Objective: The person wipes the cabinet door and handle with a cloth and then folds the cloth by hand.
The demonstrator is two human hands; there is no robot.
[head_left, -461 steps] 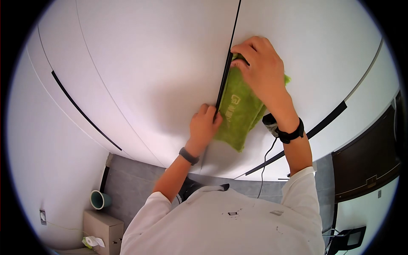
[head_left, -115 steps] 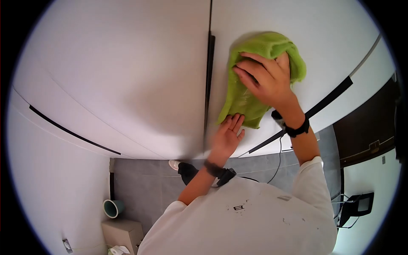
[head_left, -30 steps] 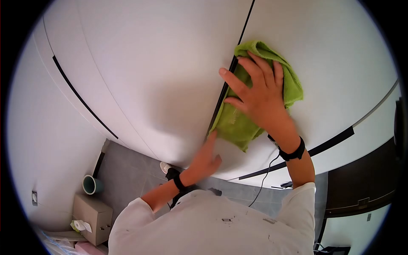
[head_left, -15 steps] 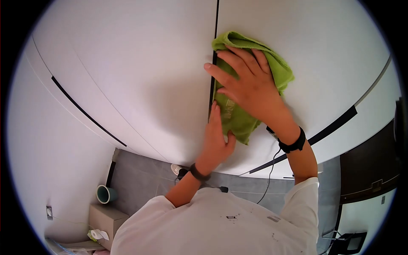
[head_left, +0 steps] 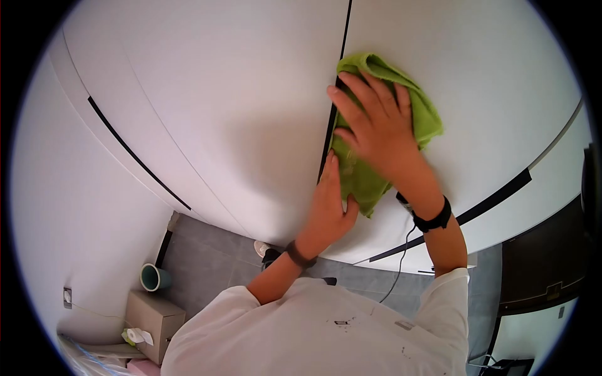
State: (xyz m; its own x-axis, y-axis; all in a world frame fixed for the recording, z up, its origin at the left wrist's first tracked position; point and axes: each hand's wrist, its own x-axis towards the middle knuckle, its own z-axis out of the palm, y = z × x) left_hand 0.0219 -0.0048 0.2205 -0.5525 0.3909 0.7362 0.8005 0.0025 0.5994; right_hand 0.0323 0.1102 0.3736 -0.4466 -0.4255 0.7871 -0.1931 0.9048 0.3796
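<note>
A green cloth with pale printing lies against the white cabinet front, beside the black handle strip in the seam between two doors. My right hand presses flat on the cloth with its fingers spread, the fingertips near the top of the strip. Lower down, my left hand rests with extended fingers at the cloth's lower left edge, by the lower part of the strip; its thumb stands apart and touches the cloth's bottom part.
More black handle strips run at the left and lower right. A dark cable hangs below my right wrist. On the grey floor stand a teal bucket and a beige box with a paper roll. A dark door is at the right.
Over the last second my left hand has come up from below to the cloth's lower left edge. My right hand stays spread on the cloth. The view has shifted and turned slightly.
</note>
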